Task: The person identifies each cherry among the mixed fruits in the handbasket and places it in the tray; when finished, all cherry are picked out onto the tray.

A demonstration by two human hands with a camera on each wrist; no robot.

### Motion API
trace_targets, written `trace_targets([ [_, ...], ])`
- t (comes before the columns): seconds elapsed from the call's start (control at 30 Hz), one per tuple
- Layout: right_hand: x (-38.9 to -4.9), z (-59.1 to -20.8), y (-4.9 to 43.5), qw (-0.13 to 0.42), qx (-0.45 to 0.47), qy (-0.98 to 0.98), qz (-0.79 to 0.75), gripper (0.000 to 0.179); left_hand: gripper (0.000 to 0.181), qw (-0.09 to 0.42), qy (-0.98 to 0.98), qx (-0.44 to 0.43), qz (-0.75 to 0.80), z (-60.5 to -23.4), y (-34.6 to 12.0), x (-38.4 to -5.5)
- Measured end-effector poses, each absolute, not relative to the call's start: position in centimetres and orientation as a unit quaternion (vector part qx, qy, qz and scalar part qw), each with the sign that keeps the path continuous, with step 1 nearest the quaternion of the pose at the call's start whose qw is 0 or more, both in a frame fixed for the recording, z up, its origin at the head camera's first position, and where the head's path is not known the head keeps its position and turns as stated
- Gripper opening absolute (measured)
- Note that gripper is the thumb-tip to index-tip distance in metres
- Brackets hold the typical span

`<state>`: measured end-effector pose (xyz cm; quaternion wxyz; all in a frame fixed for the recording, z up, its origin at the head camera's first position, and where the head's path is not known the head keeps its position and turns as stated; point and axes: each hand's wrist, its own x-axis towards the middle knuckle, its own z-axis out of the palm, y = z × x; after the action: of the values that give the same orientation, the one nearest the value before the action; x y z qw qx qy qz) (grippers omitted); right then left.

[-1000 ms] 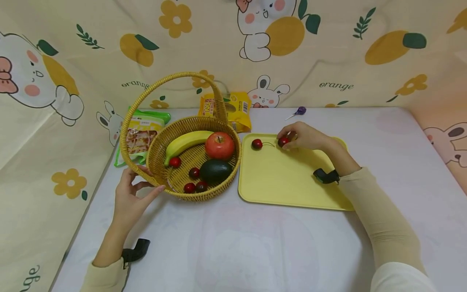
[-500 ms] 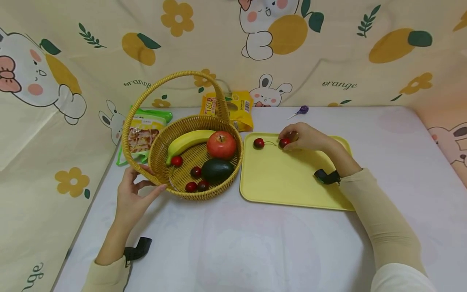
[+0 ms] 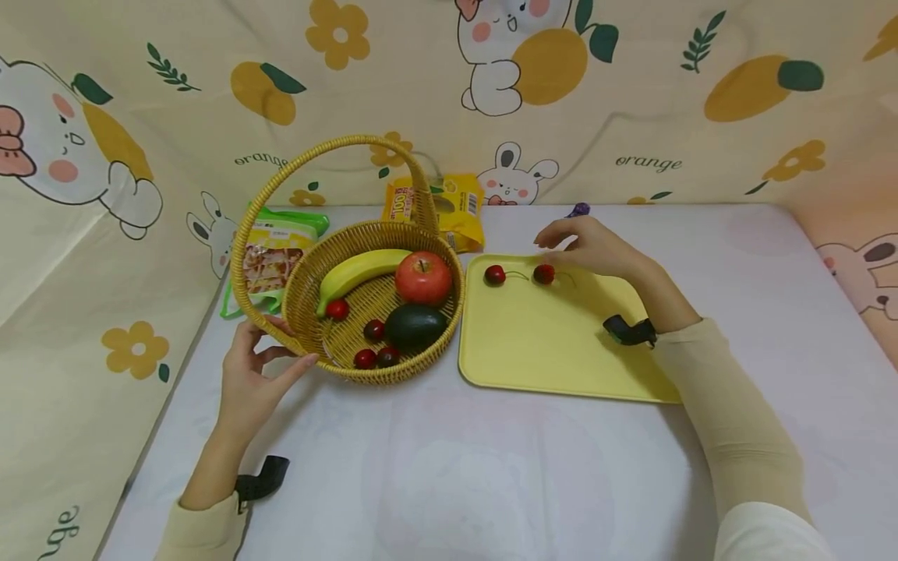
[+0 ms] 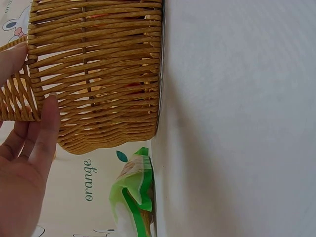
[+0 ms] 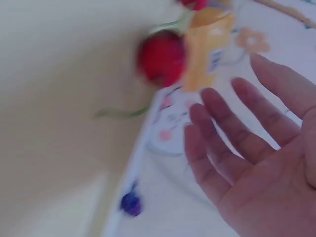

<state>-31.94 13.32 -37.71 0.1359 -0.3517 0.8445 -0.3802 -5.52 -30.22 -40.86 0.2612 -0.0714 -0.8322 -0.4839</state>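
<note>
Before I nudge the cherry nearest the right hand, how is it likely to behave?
The cherry looks round, so it may roll easily. Its thin stem sticks out to one side and would probably bend, perhaps skewing the roll. The yellow tray has a raised rim, which might stop a slow roll.

soft light casts faint shadows, while the right wrist view blurs the cherry (image 5: 162,58).

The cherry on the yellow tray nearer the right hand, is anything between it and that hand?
Nothing visible does. In the right wrist view, only open space separates this cherry from the right hand. The other cherry lies off toward the basket, not between them.
</note>
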Motion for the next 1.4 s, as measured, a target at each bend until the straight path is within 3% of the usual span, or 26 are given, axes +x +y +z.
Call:
trace_targets([
  [0.1,-31.3,-36.2,11.7,0.104,-0.384,0.826,-0.399,0.021,0.082,0.262,-0.832,-0.072,-0.483,-40.8,-30.2,-5.5],
  [0.2,-30.6,-34.3,8.8,0.107,-0.430,0.785,-0.434,0.019,0.083,0.265,-0.833,-0.072,-0.480,-40.8,-30.2,-5.5],
  [0.4,-29.0,-31.1,1.2,0.198,-0.510,0.699,-0.461,0.022,0.081,0.268,-0.834,-0.071,-0.476,-41.1,-30.3,-5.6],
  [0.6,-27.3,-28.6,-7.9,0.268,-0.572,0.693,-0.347,0.030,0.081,0.274,-0.828,-0.076,-0.484,-41.4,-30.4,-5.6],
  [0.83,-26.3,-29.8,-15.1,0.346,-0.572,0.706,-0.234,0.037,0.079,0.267,-0.822,-0.075,-0.497,-41.2,-30.2,-5.5],
  [1.0,-26.6,-31.7,-17.2,0.407,-0.560,0.689,-0.216,0.041,0.080,0.269,-0.823,-0.081,-0.494,-41.2,-30.2,-5.6],
  [1.4,-27.3,-34.5,-17.7,0.450,-0.509,0.682,-0.272,0.041,0.080,0.266,-0.827,-0.078,-0.489,-41.3,-30.3,-5.6],
])
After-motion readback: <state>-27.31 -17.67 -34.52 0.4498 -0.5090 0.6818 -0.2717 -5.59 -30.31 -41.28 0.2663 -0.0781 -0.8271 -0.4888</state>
